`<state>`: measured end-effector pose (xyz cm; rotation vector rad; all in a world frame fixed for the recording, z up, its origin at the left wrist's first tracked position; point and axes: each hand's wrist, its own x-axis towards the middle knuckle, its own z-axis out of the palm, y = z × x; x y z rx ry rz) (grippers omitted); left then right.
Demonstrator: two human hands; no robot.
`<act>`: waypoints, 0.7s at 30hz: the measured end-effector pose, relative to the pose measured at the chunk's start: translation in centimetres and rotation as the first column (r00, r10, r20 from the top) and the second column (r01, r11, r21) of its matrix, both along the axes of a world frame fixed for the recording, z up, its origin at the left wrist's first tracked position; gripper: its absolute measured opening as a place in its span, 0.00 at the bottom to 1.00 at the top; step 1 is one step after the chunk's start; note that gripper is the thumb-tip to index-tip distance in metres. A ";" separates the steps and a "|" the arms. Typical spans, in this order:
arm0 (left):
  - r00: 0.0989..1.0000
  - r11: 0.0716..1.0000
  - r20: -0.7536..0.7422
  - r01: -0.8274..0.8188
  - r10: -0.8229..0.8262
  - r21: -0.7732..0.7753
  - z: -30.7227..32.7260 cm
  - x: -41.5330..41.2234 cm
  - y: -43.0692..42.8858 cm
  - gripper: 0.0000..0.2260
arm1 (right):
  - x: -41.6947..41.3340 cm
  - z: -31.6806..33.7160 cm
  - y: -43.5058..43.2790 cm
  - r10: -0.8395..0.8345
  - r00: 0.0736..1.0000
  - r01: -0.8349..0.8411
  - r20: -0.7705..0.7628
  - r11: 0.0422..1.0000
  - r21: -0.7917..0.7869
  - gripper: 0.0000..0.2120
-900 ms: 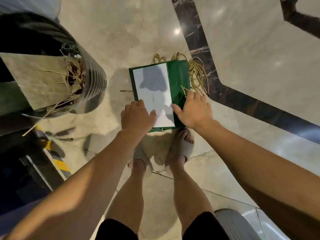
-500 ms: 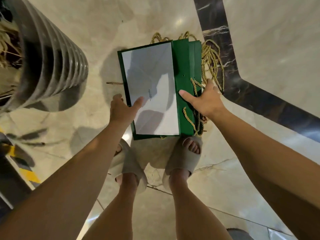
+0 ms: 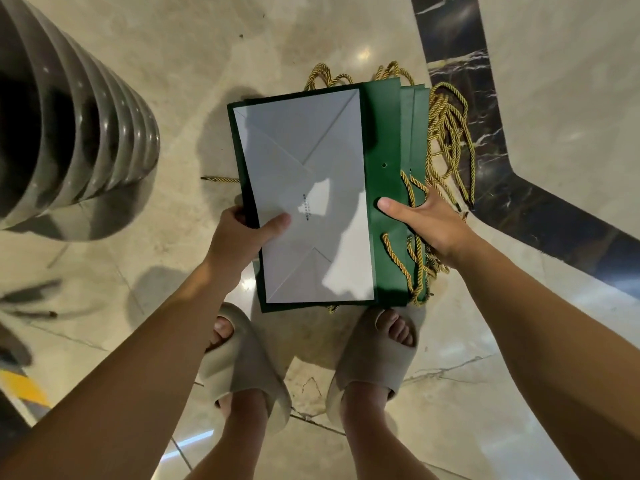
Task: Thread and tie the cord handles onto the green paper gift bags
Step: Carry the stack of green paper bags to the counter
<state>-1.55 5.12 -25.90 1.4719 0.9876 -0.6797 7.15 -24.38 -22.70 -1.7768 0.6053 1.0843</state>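
A flat stack of green paper gift bags (image 3: 384,140) is held above the floor, the top bag showing its white folded bottom panel (image 3: 304,168). My left hand (image 3: 242,233) grips the stack's left edge, thumb on the white panel. My right hand (image 3: 429,226) grips the right edge, thumb on the green face below a punched hole (image 3: 383,165), fingers under the bags among the cords. Gold twisted cord handles (image 3: 446,140) hang in a tangle off the right side, and more loops (image 3: 325,77) stick out past the far edge.
A large ribbed dark metallic planter (image 3: 86,126) stands on the marble floor at the left. A black marble inlay strip (image 3: 485,133) runs along the right. My two feet in beige slides (image 3: 374,358) stand right under the bags. A loose cord end (image 3: 218,179) pokes out left of the stack.
The stack has come up from the floor towards the camera. My left hand went from resting on top to gripping the left edge. My right hand took hold of the right edge.
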 end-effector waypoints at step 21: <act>0.998 0.997 0.061 -0.037 0.033 0.064 8.9 -0.9 -0.6 0.32 | -3.5 7.5 0.6 -0.185 0.980 0.175 0.072 0.977 0.122 0.37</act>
